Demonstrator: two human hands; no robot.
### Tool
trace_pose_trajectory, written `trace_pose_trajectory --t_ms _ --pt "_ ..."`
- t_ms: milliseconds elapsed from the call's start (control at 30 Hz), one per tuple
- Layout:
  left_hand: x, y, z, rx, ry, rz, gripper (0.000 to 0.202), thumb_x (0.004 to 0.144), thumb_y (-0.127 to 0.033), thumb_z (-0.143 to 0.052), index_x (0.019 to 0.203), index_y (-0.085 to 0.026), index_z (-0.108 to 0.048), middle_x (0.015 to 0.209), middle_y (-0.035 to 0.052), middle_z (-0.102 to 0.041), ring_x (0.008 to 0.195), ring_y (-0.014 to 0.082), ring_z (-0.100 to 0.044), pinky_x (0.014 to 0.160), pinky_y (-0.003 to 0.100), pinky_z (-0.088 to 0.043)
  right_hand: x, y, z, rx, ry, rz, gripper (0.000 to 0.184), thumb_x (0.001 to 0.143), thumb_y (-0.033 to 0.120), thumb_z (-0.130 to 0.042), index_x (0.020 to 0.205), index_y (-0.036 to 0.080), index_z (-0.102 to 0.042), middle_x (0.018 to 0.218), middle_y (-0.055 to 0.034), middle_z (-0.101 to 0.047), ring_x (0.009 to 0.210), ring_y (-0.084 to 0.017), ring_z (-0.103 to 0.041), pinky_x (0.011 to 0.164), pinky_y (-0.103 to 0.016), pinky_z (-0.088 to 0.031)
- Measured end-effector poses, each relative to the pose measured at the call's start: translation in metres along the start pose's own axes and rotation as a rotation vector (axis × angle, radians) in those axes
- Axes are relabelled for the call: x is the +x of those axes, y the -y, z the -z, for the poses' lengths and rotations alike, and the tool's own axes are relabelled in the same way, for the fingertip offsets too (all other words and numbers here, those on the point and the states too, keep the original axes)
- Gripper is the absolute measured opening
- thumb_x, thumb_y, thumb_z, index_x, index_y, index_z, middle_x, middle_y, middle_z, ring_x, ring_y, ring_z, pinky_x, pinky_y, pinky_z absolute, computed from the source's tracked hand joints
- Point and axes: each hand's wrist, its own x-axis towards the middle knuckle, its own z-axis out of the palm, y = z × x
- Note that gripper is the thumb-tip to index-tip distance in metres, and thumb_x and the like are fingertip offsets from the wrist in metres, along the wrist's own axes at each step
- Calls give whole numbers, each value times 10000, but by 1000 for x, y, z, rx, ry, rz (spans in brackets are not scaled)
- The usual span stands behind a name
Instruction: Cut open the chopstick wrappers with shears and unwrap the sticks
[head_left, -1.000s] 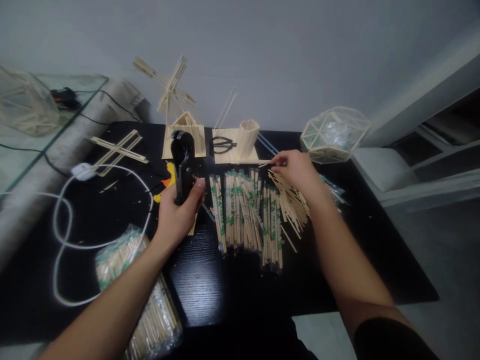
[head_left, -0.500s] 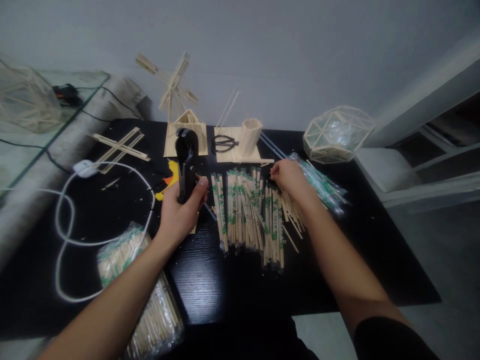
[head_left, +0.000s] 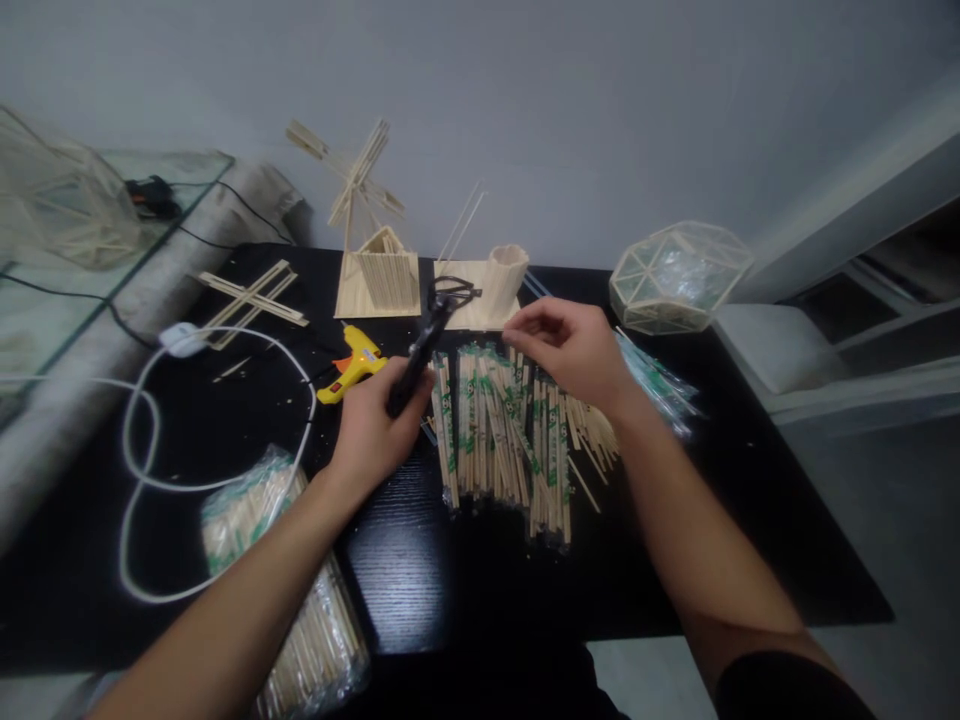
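My left hand point(head_left: 375, 425) is closed round the handles of a black cutter point(head_left: 421, 348), which leans to the right with its jaws up near the wooden board. My right hand point(head_left: 574, 345) hovers over the row of green-printed wrapped chopstick packs point(head_left: 487, 425), fingers curled and thumb and forefinger pinched together; whether a thin stick is between them I cannot make out. A heap of loose bare sticks point(head_left: 596, 430) lies just right of the packs, under my right wrist.
On the black table point(head_left: 750, 520) lie a yellow glue gun point(head_left: 351, 366), a stick windmill model point(head_left: 373, 262), a wooden cup point(head_left: 503, 276) on a board, a stick cross point(head_left: 251, 296), a geodesic frame point(head_left: 679, 275), a bag of chopsticks point(head_left: 300, 600) and a white cable point(head_left: 142, 480).
The cutter has tipped from upright to leaning right, which uncovers the glue gun. My right hand lifted off the loose sticks and moved left above the wrapped packs.
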Motion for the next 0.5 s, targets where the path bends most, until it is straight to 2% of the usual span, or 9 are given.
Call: trace_pose_trajectory --t_ms 67,167,267,367,500 --pt "1 2 0 98 63 -29 189 956 -361 -589 891 -196 -652 732 -14 -630 661 154 -580 644 265 -452 -6 16 0 129 11 58 95 845 287 -767 877 200 -745 837 -28 -760 768 -177 -702 732 -334 -586" --pt "2 4 0 246 141 -64 224 934 -317 -592 1094 -189 -682 980 50 -742 878 227 -685 819 333 -517 -14 32 1 157 14 148 65 826 251 -785 842 209 -738 839 -16 -764 773 -179 -723 772 -347 -619" --pt "3 7 2 374 166 -89 339 924 -269 -584 1242 -176 -659 1168 109 -745 1066 297 -693 949 414 -523 -18 38 3 16 -16 273 36 876 203 -751 904 227 -755 897 -15 -789 819 -184 -745 813 -353 -625" --pt "2 8 2 460 161 -122 392 933 -240 -572 1310 -150 -632 1202 143 -733 1117 329 -682 985 456 -527 -19 38 3 -160 9 396 108 940 170 -700 941 255 -766 962 -10 -807 898 -186 -755 869 -356 -606" --pt "1 9 2 511 159 -158 422 935 -217 -578 1346 -129 -609 1229 166 -713 1156 346 -664 1018 484 -524 -17 34 0 -252 25 488 125 963 162 -688 943 262 -760 956 -13 -791 916 -186 -741 856 -345 -587"
